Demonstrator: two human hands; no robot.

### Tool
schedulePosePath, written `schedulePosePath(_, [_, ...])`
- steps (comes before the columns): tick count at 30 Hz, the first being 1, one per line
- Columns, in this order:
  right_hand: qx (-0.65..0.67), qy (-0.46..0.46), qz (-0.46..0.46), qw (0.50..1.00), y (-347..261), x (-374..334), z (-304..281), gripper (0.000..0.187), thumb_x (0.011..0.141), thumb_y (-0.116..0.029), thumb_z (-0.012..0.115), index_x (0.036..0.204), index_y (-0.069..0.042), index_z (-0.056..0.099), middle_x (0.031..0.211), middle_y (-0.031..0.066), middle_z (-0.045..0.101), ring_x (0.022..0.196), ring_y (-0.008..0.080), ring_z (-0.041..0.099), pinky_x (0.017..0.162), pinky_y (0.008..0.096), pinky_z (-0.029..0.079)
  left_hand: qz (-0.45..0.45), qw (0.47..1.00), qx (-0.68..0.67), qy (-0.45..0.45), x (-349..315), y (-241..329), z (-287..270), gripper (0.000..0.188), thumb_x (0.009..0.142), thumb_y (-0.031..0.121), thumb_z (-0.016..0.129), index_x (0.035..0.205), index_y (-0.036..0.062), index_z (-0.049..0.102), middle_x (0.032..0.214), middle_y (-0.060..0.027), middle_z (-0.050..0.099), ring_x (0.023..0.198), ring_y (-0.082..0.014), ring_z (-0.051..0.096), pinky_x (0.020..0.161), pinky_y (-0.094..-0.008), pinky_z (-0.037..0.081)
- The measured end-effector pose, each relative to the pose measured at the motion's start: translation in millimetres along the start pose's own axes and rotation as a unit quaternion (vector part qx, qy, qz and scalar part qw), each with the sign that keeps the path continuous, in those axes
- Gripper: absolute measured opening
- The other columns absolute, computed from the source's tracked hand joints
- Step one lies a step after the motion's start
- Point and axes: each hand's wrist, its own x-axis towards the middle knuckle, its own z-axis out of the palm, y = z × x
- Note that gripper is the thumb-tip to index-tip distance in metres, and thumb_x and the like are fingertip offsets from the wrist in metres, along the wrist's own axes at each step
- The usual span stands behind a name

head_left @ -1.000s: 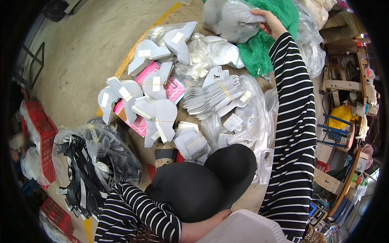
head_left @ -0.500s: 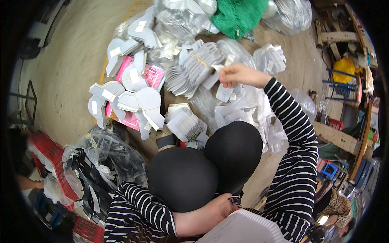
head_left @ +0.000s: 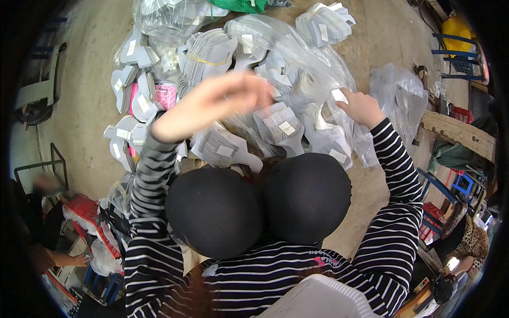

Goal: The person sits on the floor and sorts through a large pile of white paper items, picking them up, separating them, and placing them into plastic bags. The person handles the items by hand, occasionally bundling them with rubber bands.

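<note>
Smeared by motion, my left hand (head_left: 222, 98) reaches over the stacks of light grey flat cut pieces; its fingers do not show clearly. My right hand (head_left: 363, 108) is closed at the right edge of a clear plastic bag (head_left: 313, 50), pinching it, with a small white patch at the fingertips. The bag's film stretches over several stacks. Below the hands lie a banded stack of curved pieces (head_left: 220, 148) and a stack with a white label (head_left: 280, 127). Another bundle (head_left: 208, 53), tied with a yellow band, lies beyond my left hand.
Pink printed packaging (head_left: 165, 95) lies under stacks at left. A green sack (head_left: 241, 5) is at the far edge. Another clear bag (head_left: 397, 100) with grey pieces stands at right. Red crates (head_left: 87, 212) and another person's hand (head_left: 80, 259) are at lower left.
My left hand has risen from my lap to over the stacks. My right hand has moved right, onto the bag's edge. The view has shifted, and more labelled stacks show before my knees.
</note>
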Motion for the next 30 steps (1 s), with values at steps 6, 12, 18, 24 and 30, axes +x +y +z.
schedulePosePath(6, [0.251, 0.009, -0.244, 0.937, -49.5, 11.5, 31.8, 0.045, 0.095, -0.032, 0.058, 0.131, -0.006, 0.054, 0.091, 0.0219, 0.069, 0.085, 0.0335, 0.068, 0.076, 0.0424, 0.052, -0.129, 0.903, 0.382, 0.15, 39.8, -105.6, 35.8, 0.038, 0.088, 0.012, 0.067, 0.124, 0.0066, 0.055, 0.125, -0.0156, 0.054, 0.095, -0.0314, 0.061, 0.086, -0.0385, 0.051])
schedulePosePath(12, [0.318, 0.283, -0.164, 0.89, -7.3, 87.8, 28.1, 0.055, 0.093, -0.028, 0.061, 0.139, -0.003, 0.046, 0.104, 0.0252, 0.067, 0.095, 0.0394, 0.066, 0.086, 0.0461, 0.051, -0.146, 0.876, 0.442, 0.128, 42.1, -121.2, 26.7, 0.021, 0.087, 0.009, 0.066, 0.104, 0.0053, 0.055, 0.103, -0.0137, 0.056, 0.094, -0.0349, 0.06, 0.079, -0.042, 0.049])
schedulePosePath(18, [0.368, 0.271, -0.229, 0.859, -3.6, 105.0, 24.2, 0.069, 0.09, -0.035, 0.068, 0.146, -0.007, 0.04, 0.13, 0.0214, 0.06, 0.111, 0.0373, 0.063, 0.096, 0.0425, 0.049, -0.213, 0.854, 0.467, 0.088, 26.8, -98.6, 21.9, 0.012, 0.09, 0.017, 0.064, 0.096, 0.0087, 0.057, 0.091, -0.0101, 0.061, 0.084, -0.0344, 0.064, 0.071, -0.045, 0.05])
schedulePosePath(24, [0.35, 0.324, -0.259, 0.84, -40.3, 97.9, 38.2, 0.085, 0.084, -0.045, 0.074, 0.151, -0.012, 0.034, 0.146, 0.0293, 0.04, 0.134, 0.0404, 0.043, 0.11, 0.0457, 0.038, -0.105, 0.901, 0.399, 0.132, 36.2, -88.6, 11.8, 0.021, 0.087, 0.019, 0.068, 0.105, 0.0096, 0.062, 0.098, -0.0121, 0.064, 0.092, -0.0328, 0.064, 0.078, -0.0401, 0.052])
schedulePosePath(30, [0.165, 0.279, -0.216, 0.921, -93.1, 98.5, 43.0, 0.093, 0.078, -0.055, 0.073, 0.152, -0.015, 0.033, 0.153, 0.0263, 0.031, 0.146, 0.0432, 0.02, 0.118, 0.0522, 0.02, 0.0, 0.601, 0.77, 0.215, 102.2, -77.4, -14.2, 0.04, 0.082, 0.029, 0.073, 0.118, 0.0141, 0.065, 0.148, -0.0068, 0.045, 0.125, -0.0409, 0.051, 0.1, -0.0486, 0.046])
